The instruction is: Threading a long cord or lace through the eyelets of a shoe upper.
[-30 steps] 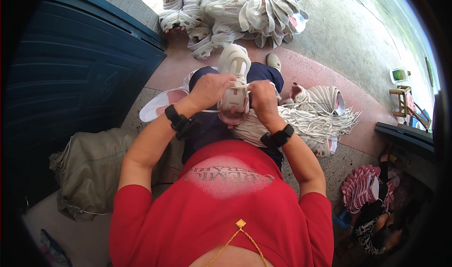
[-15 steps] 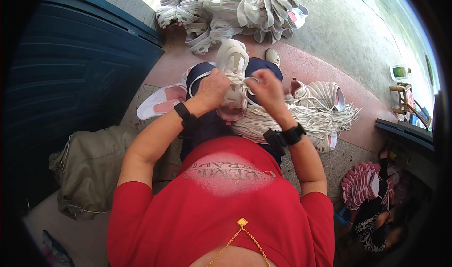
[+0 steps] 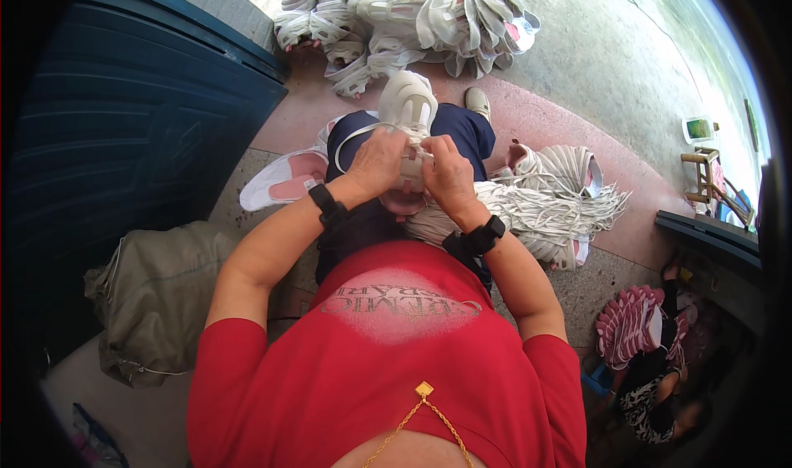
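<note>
A white and beige shoe upper (image 3: 410, 105) with a pink lining lies across my lap, its toe pointing away from me. White shoelace (image 3: 355, 131) runs through its eyelets, and a loose length curves out to the left. My left hand (image 3: 378, 163) is closed at the upper's left eyelet edge, fingertips gripping around the lace. Directly opposite, my right hand (image 3: 450, 174) pinches the lace at the right eyelet edge. The fingertips and lace partly hide each other. A thick bundle of white laces (image 3: 528, 212) lies right beside my right wrist.
Stacked white shoe uppers (image 3: 437, 14) lie ahead; more uppers (image 3: 561, 167) sit at right. A white and pink upper (image 3: 285, 179) rests left of my knees. A blue door (image 3: 140, 97) and a grey-green sack (image 3: 165, 303) stand left. Another person (image 3: 652, 402) sits lower right near pink uppers (image 3: 631, 328).
My right hand has come back leftward and down to the shoe upper, after being raised out to the right with the lace. My left hand stays almost in place.
</note>
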The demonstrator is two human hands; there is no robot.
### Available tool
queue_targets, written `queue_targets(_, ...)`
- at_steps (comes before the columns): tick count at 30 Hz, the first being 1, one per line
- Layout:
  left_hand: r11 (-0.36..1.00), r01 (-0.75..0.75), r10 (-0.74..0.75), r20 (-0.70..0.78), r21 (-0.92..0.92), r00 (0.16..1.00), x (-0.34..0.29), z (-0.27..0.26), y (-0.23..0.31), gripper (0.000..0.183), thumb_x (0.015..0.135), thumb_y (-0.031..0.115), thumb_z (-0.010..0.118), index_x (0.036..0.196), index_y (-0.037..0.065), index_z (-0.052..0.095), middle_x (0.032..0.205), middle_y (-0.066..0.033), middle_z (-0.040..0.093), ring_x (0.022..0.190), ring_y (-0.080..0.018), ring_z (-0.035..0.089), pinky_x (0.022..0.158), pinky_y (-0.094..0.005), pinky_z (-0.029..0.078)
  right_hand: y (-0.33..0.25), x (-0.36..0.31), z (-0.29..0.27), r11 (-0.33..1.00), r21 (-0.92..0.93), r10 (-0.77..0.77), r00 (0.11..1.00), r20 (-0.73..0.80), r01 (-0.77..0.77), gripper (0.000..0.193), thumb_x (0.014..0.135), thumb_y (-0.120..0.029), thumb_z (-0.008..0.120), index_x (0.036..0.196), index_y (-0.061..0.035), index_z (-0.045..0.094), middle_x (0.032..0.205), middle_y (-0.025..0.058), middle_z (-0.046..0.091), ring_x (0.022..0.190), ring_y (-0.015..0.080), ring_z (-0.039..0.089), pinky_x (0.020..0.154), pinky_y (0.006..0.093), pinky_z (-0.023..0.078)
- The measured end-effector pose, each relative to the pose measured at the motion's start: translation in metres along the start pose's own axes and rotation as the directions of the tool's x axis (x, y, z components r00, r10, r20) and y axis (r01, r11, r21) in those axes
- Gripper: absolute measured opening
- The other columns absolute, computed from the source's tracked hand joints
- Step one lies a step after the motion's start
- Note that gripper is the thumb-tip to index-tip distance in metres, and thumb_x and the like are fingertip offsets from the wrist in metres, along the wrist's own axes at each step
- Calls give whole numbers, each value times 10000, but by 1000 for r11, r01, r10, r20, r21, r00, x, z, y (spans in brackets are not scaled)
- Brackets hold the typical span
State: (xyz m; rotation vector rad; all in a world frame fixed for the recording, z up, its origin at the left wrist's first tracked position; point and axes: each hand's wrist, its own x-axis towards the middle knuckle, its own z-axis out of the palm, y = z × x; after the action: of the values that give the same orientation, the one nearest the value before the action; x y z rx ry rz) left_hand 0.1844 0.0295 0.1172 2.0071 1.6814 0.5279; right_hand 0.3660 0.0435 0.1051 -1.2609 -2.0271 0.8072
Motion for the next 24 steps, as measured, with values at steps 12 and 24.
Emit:
queue_targets(12,943,179,-190,-12,-280,982,4,22,-11,206,860,52,623,1052,-5,579,956,-200,656,904,-349,669,798,-411,539,-6,1,5,989,-147,52,991,123,-34,266,835,-129,685,1076,-111,574,945,133,686,768,362,684,643,470,533)
queue_targets(24,972,-213,201,115,97,973,10,-30,6,284,792,151,726,1057,75,657,847,-136,675,823,-346,610,744,-455,484,4,16,-63,757,488,162,849,503,-434,191,860,-105,701,990,15,630,862,64,646,827,134,612,723,299,498)
